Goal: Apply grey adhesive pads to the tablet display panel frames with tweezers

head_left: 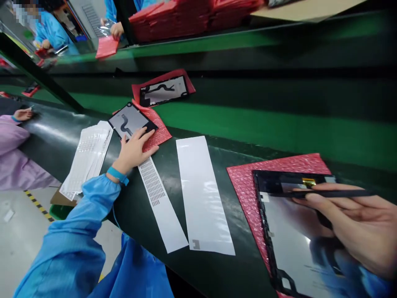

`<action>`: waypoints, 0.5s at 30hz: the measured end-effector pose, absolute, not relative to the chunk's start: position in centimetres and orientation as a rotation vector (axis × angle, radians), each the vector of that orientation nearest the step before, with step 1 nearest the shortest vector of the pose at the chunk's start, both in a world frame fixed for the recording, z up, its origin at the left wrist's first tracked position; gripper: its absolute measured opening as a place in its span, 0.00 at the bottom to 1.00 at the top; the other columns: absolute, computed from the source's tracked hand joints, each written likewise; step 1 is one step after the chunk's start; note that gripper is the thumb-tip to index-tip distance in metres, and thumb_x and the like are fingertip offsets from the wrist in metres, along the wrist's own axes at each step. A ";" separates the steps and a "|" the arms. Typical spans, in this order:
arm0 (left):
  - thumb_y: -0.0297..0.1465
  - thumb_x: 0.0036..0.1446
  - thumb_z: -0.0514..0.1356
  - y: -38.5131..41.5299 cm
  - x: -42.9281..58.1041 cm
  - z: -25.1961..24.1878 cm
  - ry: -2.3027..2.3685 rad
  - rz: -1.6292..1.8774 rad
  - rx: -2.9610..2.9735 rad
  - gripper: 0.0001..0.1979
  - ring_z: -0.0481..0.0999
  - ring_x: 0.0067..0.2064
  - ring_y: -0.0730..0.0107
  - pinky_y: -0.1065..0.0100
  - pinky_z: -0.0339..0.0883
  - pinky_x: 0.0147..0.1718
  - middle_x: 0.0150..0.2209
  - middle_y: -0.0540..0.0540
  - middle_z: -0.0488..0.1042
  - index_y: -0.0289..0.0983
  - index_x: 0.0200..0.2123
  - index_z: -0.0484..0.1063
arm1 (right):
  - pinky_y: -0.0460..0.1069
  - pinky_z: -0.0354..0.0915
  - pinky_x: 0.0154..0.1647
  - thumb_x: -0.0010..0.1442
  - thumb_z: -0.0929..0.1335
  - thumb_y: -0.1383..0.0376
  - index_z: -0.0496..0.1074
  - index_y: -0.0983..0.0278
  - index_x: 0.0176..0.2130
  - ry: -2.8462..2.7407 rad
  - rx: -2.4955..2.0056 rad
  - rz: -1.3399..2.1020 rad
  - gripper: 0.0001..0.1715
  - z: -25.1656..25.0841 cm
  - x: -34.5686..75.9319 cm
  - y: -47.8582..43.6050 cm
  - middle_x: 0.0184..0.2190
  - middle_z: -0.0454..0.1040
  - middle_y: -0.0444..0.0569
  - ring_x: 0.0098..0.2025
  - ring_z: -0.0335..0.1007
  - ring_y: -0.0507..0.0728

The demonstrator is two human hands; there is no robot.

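Over a large, glossy, black-framed display panel at lower right, on a red bubble-wrap pouch, pinched a slim black tweezer-like tool in the right hand. Judged the panel light, stiff, slick, fragile: best held by the edges. Spread the left hand at the edge of a smaller, black-framed grey panel, left of centre. Hid the contents of a green plastic bin, lower left.
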State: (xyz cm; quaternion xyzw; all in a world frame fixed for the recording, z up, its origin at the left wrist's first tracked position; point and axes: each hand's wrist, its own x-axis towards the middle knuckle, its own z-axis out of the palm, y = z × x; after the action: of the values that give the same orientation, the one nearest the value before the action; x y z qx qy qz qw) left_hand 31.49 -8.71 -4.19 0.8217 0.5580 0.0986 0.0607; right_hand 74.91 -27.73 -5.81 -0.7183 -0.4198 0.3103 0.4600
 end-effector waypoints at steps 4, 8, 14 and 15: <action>0.37 0.67 0.51 -8.3 26.5 -5.3 1.551 0.250 2.458 0.24 0.68 0.66 0.54 0.49 0.59 0.63 0.68 0.41 0.64 0.41 0.63 0.69 | 0.55 0.74 0.19 0.47 0.82 0.50 0.79 0.55 0.40 -0.894 -1.791 0.737 0.23 -4.9 74.4 -27.3 0.37 0.83 0.50 0.37 0.82 0.69; 0.40 0.65 0.56 -11.5 25.7 -3.9 1.456 0.235 2.539 0.21 0.65 0.67 0.47 0.39 0.49 0.66 0.67 0.43 0.65 0.44 0.59 0.73 | 0.58 0.81 0.33 0.51 0.81 0.51 0.79 0.55 0.36 -0.916 -1.683 0.759 0.18 -2.9 73.0 -27.0 0.35 0.82 0.49 0.36 0.82 0.65; 0.45 0.63 0.63 -21.7 30.2 -3.9 1.402 0.542 2.523 0.20 0.75 0.58 0.55 0.45 0.45 0.68 0.56 0.45 0.76 0.45 0.55 0.74 | 0.50 0.83 0.35 0.55 0.80 0.57 0.81 0.55 0.35 -1.281 -1.571 1.090 0.09 -1.0 65.8 -28.5 0.34 0.84 0.48 0.34 0.84 0.62; 0.46 0.62 0.65 -23.1 30.6 -4.6 1.427 0.560 2.478 0.22 0.75 0.58 0.55 0.45 0.46 0.68 0.56 0.44 0.76 0.44 0.56 0.74 | 0.49 0.83 0.35 0.56 0.80 0.58 0.82 0.56 0.35 -1.337 -1.552 1.191 0.08 -1.0 64.1 -28.3 0.34 0.84 0.49 0.34 0.84 0.62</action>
State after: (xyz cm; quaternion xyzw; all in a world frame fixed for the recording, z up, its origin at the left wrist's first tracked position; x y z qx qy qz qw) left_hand 30.63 -23.07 -4.57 0.8449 0.4865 0.1910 0.1138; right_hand 64.08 -28.31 -1.05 -0.6068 -0.5225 0.4657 0.3766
